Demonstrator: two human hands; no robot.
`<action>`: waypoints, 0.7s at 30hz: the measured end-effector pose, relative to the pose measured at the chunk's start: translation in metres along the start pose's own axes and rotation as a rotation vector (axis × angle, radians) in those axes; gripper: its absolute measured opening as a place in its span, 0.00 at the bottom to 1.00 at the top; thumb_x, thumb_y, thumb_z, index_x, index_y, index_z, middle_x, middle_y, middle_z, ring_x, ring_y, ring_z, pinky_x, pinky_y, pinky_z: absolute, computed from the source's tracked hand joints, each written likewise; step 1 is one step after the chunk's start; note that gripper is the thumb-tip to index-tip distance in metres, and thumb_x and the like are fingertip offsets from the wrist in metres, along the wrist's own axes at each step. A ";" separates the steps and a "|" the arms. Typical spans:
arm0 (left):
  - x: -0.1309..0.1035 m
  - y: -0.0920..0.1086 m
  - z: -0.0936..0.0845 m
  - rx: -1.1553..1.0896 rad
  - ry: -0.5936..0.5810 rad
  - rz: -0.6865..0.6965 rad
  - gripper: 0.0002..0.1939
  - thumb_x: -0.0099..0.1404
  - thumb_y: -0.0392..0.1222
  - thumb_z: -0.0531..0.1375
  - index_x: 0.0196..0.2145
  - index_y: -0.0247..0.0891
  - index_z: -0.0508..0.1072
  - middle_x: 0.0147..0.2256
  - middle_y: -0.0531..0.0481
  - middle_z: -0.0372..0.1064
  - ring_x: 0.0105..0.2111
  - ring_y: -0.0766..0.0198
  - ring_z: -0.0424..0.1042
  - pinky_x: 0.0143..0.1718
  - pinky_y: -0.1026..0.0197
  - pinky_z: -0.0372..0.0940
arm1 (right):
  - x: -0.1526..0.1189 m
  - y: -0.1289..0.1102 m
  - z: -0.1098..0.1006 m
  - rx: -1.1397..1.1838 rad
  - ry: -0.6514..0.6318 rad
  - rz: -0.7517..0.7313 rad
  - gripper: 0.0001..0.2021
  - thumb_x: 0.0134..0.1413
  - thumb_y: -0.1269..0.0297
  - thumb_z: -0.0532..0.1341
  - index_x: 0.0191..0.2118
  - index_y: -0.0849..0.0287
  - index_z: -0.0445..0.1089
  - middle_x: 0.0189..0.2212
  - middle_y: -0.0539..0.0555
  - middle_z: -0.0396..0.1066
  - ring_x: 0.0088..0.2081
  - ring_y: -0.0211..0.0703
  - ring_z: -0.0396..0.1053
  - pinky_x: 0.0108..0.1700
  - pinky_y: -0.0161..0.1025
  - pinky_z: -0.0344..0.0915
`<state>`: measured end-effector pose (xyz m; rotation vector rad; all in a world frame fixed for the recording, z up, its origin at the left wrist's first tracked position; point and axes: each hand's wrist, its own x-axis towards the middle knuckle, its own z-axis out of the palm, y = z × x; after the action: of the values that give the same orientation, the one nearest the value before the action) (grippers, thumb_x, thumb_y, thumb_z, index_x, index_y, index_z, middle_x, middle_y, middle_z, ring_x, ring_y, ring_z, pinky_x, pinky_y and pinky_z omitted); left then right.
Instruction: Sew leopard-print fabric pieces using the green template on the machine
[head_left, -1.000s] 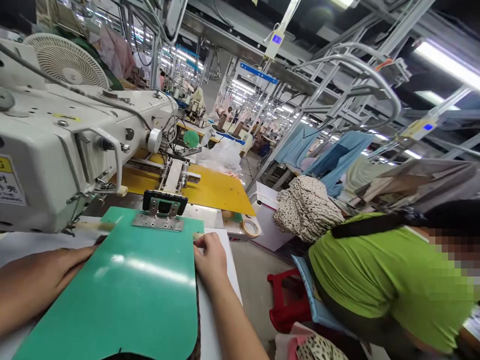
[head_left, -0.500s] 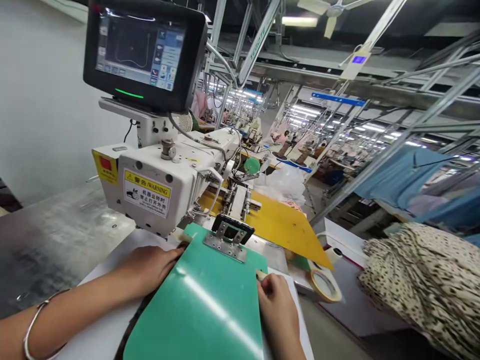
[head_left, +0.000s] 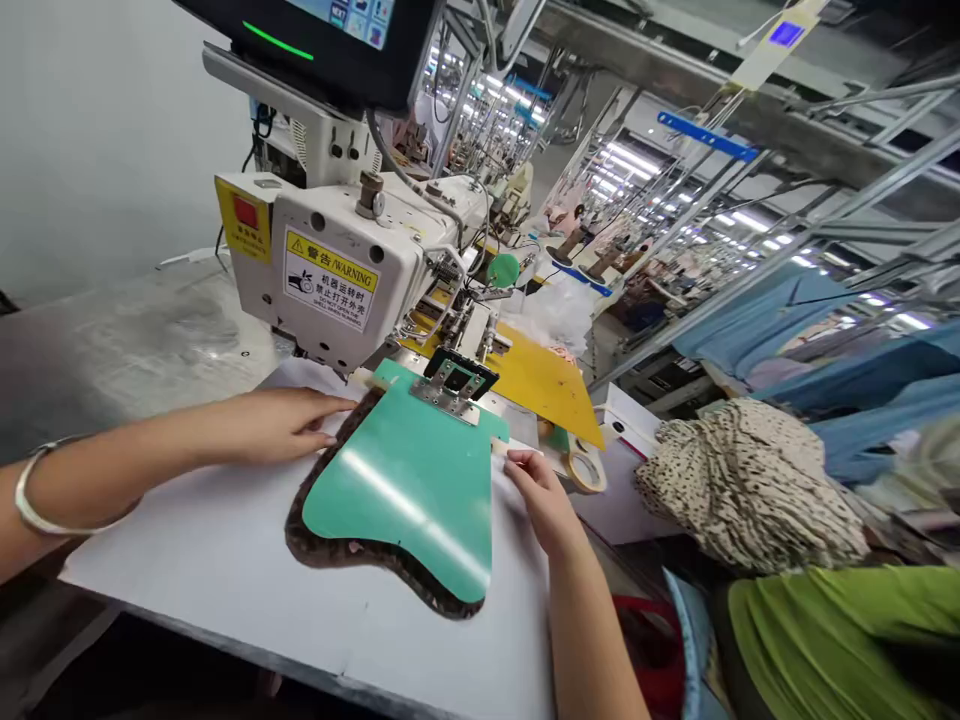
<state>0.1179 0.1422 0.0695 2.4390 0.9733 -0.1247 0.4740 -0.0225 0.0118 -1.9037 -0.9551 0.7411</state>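
Note:
A green plastic template [head_left: 409,485] lies on the white worktable [head_left: 225,560], with a dark patterned fabric piece [head_left: 352,555] showing under its edges. A metal clamp [head_left: 454,385] holds the template's far end beneath the white sewing machine [head_left: 337,275]. My left hand [head_left: 274,425] lies flat at the template's left edge, fingers touching the fabric. My right hand [head_left: 536,490] pinches the template's right edge near a beige tab.
A yellow board [head_left: 536,385] lies behind the clamp, with a tape roll [head_left: 585,470] beside it. A touchscreen [head_left: 337,30] hangs above the machine. Leopard-print fabric [head_left: 742,490] is piled at right, above a person in a green shirt [head_left: 840,640].
The view has swung left and down, showing the whole template and the fabric's near edge. Both hands remain at the template's sides, and the left hand now rests with fingers stretched out.

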 end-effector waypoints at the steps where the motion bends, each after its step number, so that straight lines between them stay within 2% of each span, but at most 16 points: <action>1: -0.008 0.000 0.005 0.042 0.001 -0.016 0.27 0.70 0.47 0.51 0.66 0.47 0.62 0.57 0.45 0.68 0.52 0.53 0.69 0.54 0.54 0.63 | -0.008 -0.002 -0.008 0.011 -0.019 0.033 0.23 0.43 0.44 0.61 0.38 0.60 0.67 0.34 0.54 0.69 0.36 0.45 0.65 0.41 0.41 0.61; 3: -0.022 0.001 0.019 0.120 0.059 -0.015 0.26 0.69 0.48 0.52 0.63 0.43 0.65 0.55 0.41 0.67 0.53 0.50 0.67 0.54 0.51 0.62 | -0.031 -0.005 -0.021 -0.044 -0.006 0.067 0.22 0.43 0.45 0.62 0.36 0.60 0.68 0.32 0.54 0.70 0.36 0.46 0.65 0.39 0.41 0.61; 5: -0.033 0.001 0.037 0.147 0.146 0.009 0.24 0.70 0.47 0.52 0.60 0.43 0.69 0.53 0.42 0.67 0.53 0.50 0.66 0.54 0.49 0.61 | -0.062 -0.003 -0.026 -0.154 0.040 0.029 0.20 0.46 0.45 0.62 0.33 0.60 0.69 0.30 0.54 0.70 0.33 0.45 0.66 0.37 0.41 0.62; 8: -0.041 0.001 0.053 0.130 0.218 0.007 0.21 0.71 0.48 0.49 0.57 0.46 0.72 0.53 0.43 0.65 0.54 0.49 0.63 0.56 0.46 0.58 | -0.111 0.005 -0.016 -0.239 0.068 -0.143 0.16 0.54 0.49 0.60 0.28 0.58 0.69 0.26 0.52 0.68 0.30 0.43 0.66 0.33 0.39 0.64; 11: -0.041 -0.001 0.056 0.126 0.239 0.021 0.21 0.72 0.48 0.50 0.56 0.47 0.73 0.53 0.43 0.65 0.53 0.50 0.64 0.55 0.47 0.58 | -0.147 0.016 0.003 -0.322 0.048 -0.371 0.12 0.62 0.57 0.58 0.33 0.56 0.74 0.31 0.53 0.70 0.33 0.41 0.69 0.36 0.36 0.68; 13: -0.040 -0.003 0.054 0.131 0.248 0.033 0.20 0.72 0.48 0.50 0.56 0.47 0.73 0.52 0.44 0.66 0.52 0.51 0.64 0.55 0.47 0.58 | -0.158 0.021 0.014 -0.431 0.061 -0.471 0.09 0.64 0.62 0.57 0.39 0.54 0.76 0.34 0.53 0.70 0.36 0.40 0.70 0.36 0.35 0.69; 15: -0.038 -0.005 0.053 0.131 0.244 0.040 0.21 0.71 0.48 0.50 0.56 0.47 0.73 0.52 0.44 0.66 0.52 0.51 0.64 0.55 0.47 0.58 | -0.161 0.024 0.021 -0.537 0.104 -0.518 0.09 0.64 0.65 0.57 0.39 0.54 0.75 0.34 0.53 0.69 0.35 0.41 0.70 0.36 0.37 0.69; 21: -0.039 -0.007 0.051 0.113 0.245 0.044 0.21 0.71 0.49 0.50 0.56 0.46 0.73 0.53 0.43 0.65 0.53 0.52 0.63 0.55 0.48 0.57 | -0.161 0.027 0.023 -0.651 0.145 -0.543 0.08 0.63 0.68 0.55 0.38 0.58 0.73 0.33 0.54 0.67 0.35 0.43 0.68 0.36 0.41 0.69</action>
<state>0.0896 0.0978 0.0320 2.6224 1.0393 0.1425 0.3797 -0.1569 -0.0024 -2.0340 -1.6628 -0.0469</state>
